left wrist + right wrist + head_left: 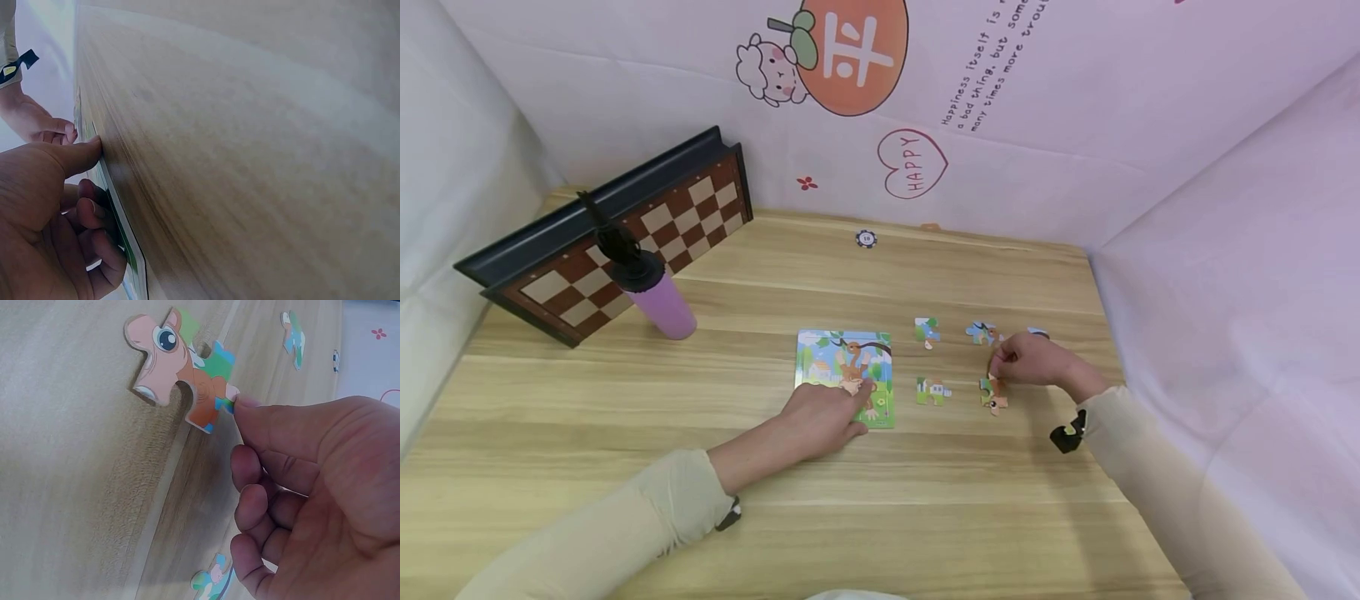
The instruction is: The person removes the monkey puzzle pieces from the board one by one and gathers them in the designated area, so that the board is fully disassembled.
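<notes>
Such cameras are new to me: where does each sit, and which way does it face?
Head: worn on the head, looking forward and down at the jigsaw board; left hand, right hand and sleeves show.
Left wrist: on that wrist, looking at the board's edge and tabletop; both hands show.
Right wrist: on that wrist, looking at the eyed jigsaw piece; right hand shows.
Shared: head and right wrist show that piece.
</notes>
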`<state>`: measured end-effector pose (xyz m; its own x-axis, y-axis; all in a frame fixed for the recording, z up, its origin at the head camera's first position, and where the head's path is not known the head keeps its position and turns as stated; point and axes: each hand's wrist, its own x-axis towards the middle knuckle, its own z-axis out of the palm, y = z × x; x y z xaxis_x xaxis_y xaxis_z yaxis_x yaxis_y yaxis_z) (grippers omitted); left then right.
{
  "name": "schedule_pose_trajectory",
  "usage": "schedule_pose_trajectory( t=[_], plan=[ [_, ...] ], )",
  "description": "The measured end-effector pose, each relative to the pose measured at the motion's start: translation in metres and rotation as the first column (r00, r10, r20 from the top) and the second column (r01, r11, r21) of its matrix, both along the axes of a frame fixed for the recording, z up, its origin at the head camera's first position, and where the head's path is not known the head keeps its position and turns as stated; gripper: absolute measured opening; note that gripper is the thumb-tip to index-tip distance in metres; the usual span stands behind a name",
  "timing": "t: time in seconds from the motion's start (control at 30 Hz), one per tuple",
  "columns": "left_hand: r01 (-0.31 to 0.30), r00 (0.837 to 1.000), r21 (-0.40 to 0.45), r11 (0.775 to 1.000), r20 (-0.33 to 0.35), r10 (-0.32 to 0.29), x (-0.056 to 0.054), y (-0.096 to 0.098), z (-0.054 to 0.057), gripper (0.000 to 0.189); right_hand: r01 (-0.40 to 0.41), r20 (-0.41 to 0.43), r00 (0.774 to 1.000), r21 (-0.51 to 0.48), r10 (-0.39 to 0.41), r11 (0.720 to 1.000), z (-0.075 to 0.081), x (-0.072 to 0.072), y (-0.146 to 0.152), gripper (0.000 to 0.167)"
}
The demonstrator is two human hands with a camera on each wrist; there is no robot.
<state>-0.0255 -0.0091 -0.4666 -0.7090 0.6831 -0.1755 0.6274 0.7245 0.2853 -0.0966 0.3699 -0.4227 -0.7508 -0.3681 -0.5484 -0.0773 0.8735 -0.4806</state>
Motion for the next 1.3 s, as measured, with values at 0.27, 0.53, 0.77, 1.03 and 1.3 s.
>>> schedule_pose_trajectory(
  t=[0.27,0.53,0.77,1.03,1.3],
  plan=[
    [-0.008,1.0,0.001,1.0,0.007,0.008,0.0,0.001,0.0,0.065,-0.002,-0.028,1.0,-0.001,0.002,1.0,0.002,0.001,-0.001,0.019],
    [-0.013,1.0,0.05,0.999,0.019,0.012,0.001,-0.004,-0.002,0.062,0.0,-0.049,0.999,-0.026,-0.001,1.0,0.015,-0.002,-0.04,0.016],
    [0.022,1.0,0.132,0.991,-0.002,-0.022,-0.002,-0.019,0.003,0.048,-0.185,-0.22,0.963,-0.107,0.158,0.977,0.018,-0.008,-0.096,0.007],
    [0.104,0.993,0.101,0.989,0.04,-0.109,-0.007,-0.034,-0.001,0.052,-0.402,-0.346,0.867,-0.066,0.357,0.913,0.001,-0.015,-0.151,0.022],
    [0.156,0.987,0.026,0.987,-0.031,-0.155,-0.005,-0.036,-0.006,0.05,-0.466,-0.337,0.838,-0.034,0.429,0.884,-0.012,-0.018,-0.17,0.026]
  ],
)
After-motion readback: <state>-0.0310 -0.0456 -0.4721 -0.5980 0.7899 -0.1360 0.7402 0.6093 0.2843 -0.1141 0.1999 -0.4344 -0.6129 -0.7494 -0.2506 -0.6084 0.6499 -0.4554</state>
